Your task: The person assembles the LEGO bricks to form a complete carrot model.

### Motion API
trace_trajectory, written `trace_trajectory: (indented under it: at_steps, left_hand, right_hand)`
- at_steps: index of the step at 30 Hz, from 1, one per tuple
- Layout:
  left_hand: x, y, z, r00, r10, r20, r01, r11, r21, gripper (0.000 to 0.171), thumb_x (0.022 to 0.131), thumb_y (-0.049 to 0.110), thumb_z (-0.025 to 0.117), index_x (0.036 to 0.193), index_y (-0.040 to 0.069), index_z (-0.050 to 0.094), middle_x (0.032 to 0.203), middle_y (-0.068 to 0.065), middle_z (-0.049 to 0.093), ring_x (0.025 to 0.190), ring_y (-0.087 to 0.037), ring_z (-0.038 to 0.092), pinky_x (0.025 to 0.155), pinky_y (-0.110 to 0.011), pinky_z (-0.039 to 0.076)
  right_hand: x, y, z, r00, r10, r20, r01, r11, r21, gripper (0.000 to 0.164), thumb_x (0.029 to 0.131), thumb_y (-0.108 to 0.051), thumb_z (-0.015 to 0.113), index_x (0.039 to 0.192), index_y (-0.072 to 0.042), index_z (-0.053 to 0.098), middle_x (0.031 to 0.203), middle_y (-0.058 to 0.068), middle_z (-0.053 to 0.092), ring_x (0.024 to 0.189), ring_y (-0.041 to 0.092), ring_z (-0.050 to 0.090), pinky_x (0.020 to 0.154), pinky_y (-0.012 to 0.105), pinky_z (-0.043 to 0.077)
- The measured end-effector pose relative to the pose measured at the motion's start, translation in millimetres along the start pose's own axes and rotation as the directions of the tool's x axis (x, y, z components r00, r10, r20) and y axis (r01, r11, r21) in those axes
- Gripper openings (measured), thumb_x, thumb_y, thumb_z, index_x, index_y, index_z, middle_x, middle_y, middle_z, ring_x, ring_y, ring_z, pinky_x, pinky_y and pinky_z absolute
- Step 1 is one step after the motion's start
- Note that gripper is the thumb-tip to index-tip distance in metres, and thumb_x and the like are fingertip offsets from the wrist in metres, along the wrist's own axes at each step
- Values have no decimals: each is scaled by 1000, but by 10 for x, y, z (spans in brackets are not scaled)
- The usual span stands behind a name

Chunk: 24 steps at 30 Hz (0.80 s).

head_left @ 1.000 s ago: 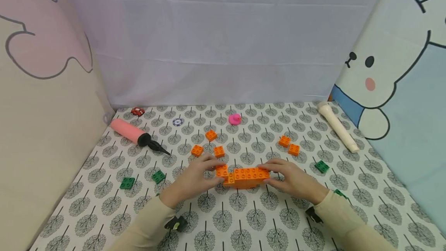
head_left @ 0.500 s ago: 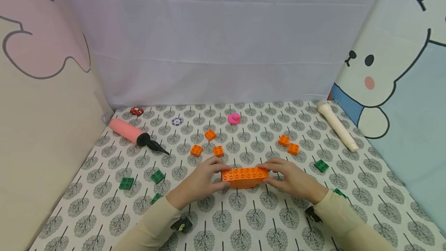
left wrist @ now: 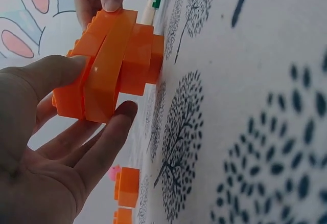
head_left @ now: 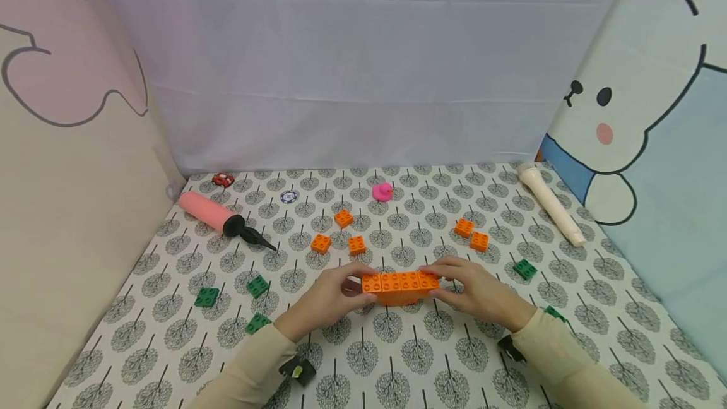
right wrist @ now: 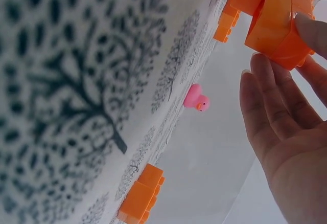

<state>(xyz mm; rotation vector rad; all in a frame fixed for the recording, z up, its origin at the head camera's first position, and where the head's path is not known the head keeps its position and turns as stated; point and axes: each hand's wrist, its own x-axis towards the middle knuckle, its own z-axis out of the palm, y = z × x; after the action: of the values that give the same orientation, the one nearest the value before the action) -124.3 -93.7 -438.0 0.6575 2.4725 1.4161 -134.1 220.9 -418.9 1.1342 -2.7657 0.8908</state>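
Observation:
An orange toy brick build point(head_left: 400, 289) stands between my two hands. Its long studded top row is wider than the stepped layers beneath, which taper down to the patterned cloth in the left wrist view. My left hand point(head_left: 328, 298) pinches the left end, thumb point(left wrist: 64, 73) on the near side and fingers behind. At that end a thin gap runs between the top brick point(left wrist: 71, 98) and the layer below. The opposite end is pinched by my right hand point(head_left: 479, 289), thumb in front and fingers at the back.
Loose orange bricks point(head_left: 356, 245) lie beyond the build, two more point(head_left: 479, 242) at right. Green bricks point(head_left: 207, 296) sit on both sides. Farther off are a pink duck point(head_left: 382, 192), poker chip point(head_left: 289, 196), red toy car point(head_left: 223, 179), pink tube with black nozzle point(head_left: 207, 212) and white rod point(head_left: 549, 204).
My left hand has brought an orange brick right and down onto the build's left end, in line with the top row. The right hand has kept its hold at the other end.

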Motion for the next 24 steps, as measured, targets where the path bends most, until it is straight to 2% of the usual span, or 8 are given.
trace_trajectory:
  at_steps: [6, 12, 17, 21, 24]
  left_hand:
    - [15, 4, -7, 1000, -20, -3, 20, 1000, 1, 42, 88, 26, 77, 128, 23, 65, 124, 0, 66, 94, -11, 69, 78, -22, 57]
    - [20, -9, -11, 1000, -15, -1, 15, 1000, -7, 42, 87, 25, 78, 127, 21, 65, 122, -2, 66, 89, -9, 68, 76, -22, 58]
    - [28, 25, -12, 1000, -4, 6, 3, 1000, 25, 42, 88, 24, 77, 128, 20, 64, 120, -1, 67, 90, -8, 68, 77, -22, 57]
    - [41, 62, -26, 1000, 11, 21, -12, 996, 85, 43, 89, 24, 76, 129, 19, 62, 123, 0, 66, 95, -10, 67, 83, -24, 57]
    - [50, 83, -38, 999, 15, 30, -19, 992, 127, 44, 89, 25, 76, 129, 18, 62, 124, 0, 65, 100, -14, 67, 87, -27, 56]
  right_hand:
    - [0, -1, -6, 1000, -1, -2, 1, 1000, 5, 42, 94, -25, 70, 135, -14, 63, 124, -1, 63, 109, 16, 62, 89, 39, 56]
    - [7, -2, -5, 1000, 5, 9, -5, 1000, 4, 42, 95, -26, 69, 135, -13, 63, 125, -1, 63, 111, 16, 61, 90, 40, 56]
    - [12, -11, -19, 1000, 20, 21, -20, 1000, 18, 43, 96, -30, 68, 135, -15, 62, 126, -2, 62, 107, 13, 61, 88, 40, 56]
    - [5, 1, -103, 996, 81, 41, -83, 996, 42, 46, 99, -39, 62, 138, -17, 59, 129, -1, 63, 106, 12, 61, 88, 43, 55]
    - [15, 95, -239, 989, 146, 26, -147, 989, 20, 47, 101, -39, 59, 141, -15, 56, 131, 5, 62, 110, 20, 61, 91, 48, 53]
